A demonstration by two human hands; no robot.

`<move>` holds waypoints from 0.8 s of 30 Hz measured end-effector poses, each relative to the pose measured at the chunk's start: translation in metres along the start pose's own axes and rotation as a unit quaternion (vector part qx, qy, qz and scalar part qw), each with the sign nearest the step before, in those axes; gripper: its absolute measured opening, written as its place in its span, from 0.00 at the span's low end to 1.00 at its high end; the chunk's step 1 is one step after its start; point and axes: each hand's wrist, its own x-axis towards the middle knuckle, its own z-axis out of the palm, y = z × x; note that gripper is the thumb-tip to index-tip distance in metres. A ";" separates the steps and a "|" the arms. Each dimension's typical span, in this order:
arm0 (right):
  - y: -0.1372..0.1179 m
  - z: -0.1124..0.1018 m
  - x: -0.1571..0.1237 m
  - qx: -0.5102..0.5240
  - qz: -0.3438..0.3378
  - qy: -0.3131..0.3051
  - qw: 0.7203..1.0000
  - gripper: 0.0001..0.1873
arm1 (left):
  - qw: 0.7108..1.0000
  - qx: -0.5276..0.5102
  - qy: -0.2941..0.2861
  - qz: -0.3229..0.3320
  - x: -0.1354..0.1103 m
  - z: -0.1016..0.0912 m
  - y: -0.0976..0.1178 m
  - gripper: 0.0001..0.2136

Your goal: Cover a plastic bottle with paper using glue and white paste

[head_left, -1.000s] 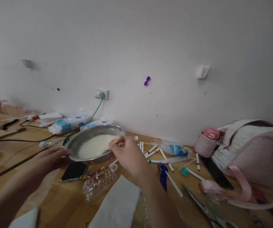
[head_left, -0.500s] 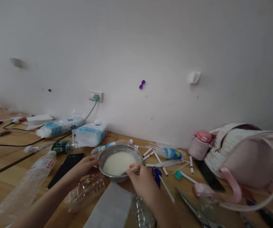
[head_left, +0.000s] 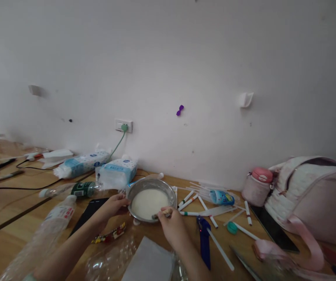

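A steel bowl [head_left: 168,193] holding a white, creamy mixture [head_left: 147,203] sits on the wooden table. My left hand [head_left: 113,206] grips the bowl's left rim. My right hand [head_left: 172,227] is at the bowl's near right edge, pinching a small stick [head_left: 163,213] whose tip dips into the mixture. A black phone [head_left: 88,210] lies just left of my left hand, and a sweet wrapper [head_left: 111,234] lies under my left forearm.
Several marker pens [head_left: 190,201] are scattered right of the bowl, beside a blue tool [head_left: 204,242] and a pink bag [head_left: 308,195]. Clear plastic bottles [head_left: 51,222] and tissue packs [head_left: 117,173] lie at the left. A white sheet [head_left: 150,263] lies at the near edge.
The bowl, which was tilted and close to the camera, now sits level and farther away. My hands followed it and keep their hold on the rim and the stick.
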 end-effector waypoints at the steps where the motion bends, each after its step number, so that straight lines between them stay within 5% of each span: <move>1: -0.002 -0.001 0.002 0.008 -0.001 0.003 1.000 0.10 | 1.000 -0.005 -0.005 -0.001 0.000 0.001 0.002 0.08; 13: -0.011 -0.032 -0.024 0.026 -0.008 -0.008 1.000 0.23 | 0.997 -0.062 -0.044 -0.020 -0.034 0.017 0.021 0.07; 19: 0.005 -0.032 -0.048 0.019 0.003 -0.022 1.000 0.34 | 0.993 -0.081 -0.077 -0.026 -0.041 0.024 0.004 0.10; 24: 0.027 -0.020 -0.049 -0.017 -0.001 -0.013 1.000 0.26 | 0.992 -0.089 -0.080 -0.037 -0.035 0.023 -0.015 0.09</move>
